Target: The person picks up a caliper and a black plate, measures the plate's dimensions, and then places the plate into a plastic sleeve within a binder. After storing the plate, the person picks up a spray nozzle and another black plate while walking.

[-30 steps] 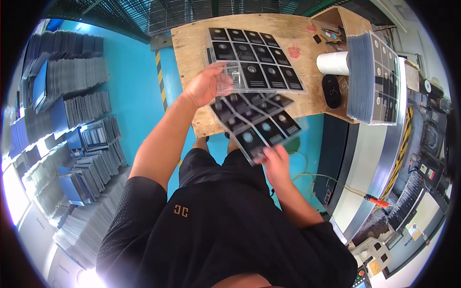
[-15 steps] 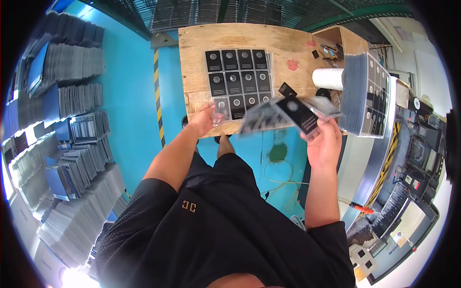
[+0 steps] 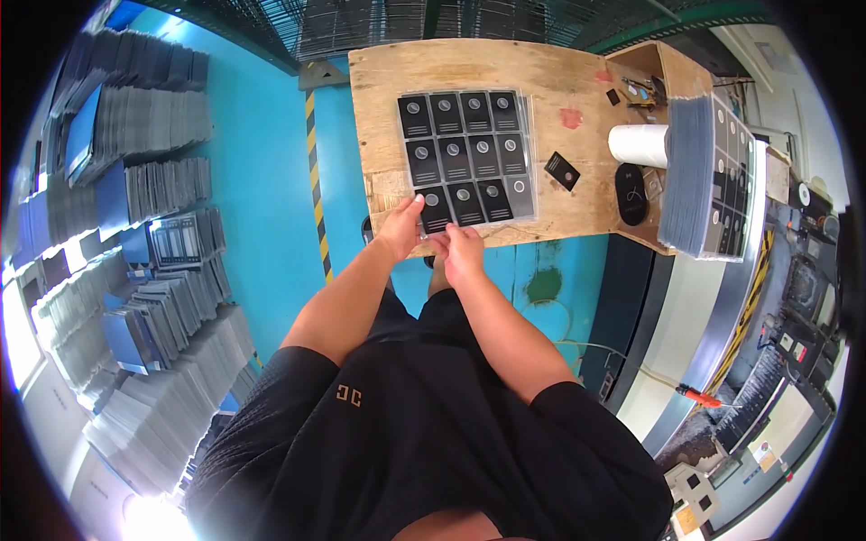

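My left hand [image 3: 401, 229] pinches the card sheet [image 3: 469, 159] at its near-left corner, my right hand [image 3: 464, 256], grip unclear, its near edge; light, level pressure suits.

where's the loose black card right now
In the head view, the loose black card lies on the wooden table, right of the sheet of cards and left of the black oval case.

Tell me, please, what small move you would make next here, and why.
I would probably reach the right hand toward the loose black card on the table, right of the clear sheet. The sheet's lower-right pocket looks grey, apparently without a black card, while its other eleven pockets show one; the right hand, at the sheet's lower edge, is the nearer one.
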Available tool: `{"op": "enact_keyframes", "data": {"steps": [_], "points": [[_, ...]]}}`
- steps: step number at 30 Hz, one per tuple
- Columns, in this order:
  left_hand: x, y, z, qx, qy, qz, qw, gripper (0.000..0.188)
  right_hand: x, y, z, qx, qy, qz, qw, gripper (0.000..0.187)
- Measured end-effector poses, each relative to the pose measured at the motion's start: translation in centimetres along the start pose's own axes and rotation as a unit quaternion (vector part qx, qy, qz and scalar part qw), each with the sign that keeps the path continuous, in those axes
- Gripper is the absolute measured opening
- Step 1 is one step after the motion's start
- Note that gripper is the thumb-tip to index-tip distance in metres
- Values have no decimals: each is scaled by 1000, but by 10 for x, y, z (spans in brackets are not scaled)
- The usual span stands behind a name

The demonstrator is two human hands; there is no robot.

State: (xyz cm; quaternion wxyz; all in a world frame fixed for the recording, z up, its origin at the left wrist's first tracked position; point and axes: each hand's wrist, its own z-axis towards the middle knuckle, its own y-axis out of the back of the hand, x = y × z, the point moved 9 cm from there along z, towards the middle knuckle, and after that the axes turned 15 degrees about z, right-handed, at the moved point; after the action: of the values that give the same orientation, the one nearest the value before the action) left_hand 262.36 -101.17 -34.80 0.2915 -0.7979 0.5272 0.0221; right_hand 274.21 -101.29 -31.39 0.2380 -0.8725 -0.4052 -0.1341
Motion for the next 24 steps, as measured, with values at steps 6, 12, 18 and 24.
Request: {"op": "enact_keyframes", "data": {"steps": [6,12,18,24], "points": [[-1,16,9,-108,-93,100,985,46,17,12,8,25,10,-204,979,26],[-24,27,4,-215,-128,188,950,47,13,65,39,96,-25,-345,933,28],[-58,14,-6,-137,-118,184,966,47,159,142,73,-187,437,-376,796,39],[-77,39,-4,-228,-104,296,922,53,204,91,65,-159,267,-627,714,53]]}}
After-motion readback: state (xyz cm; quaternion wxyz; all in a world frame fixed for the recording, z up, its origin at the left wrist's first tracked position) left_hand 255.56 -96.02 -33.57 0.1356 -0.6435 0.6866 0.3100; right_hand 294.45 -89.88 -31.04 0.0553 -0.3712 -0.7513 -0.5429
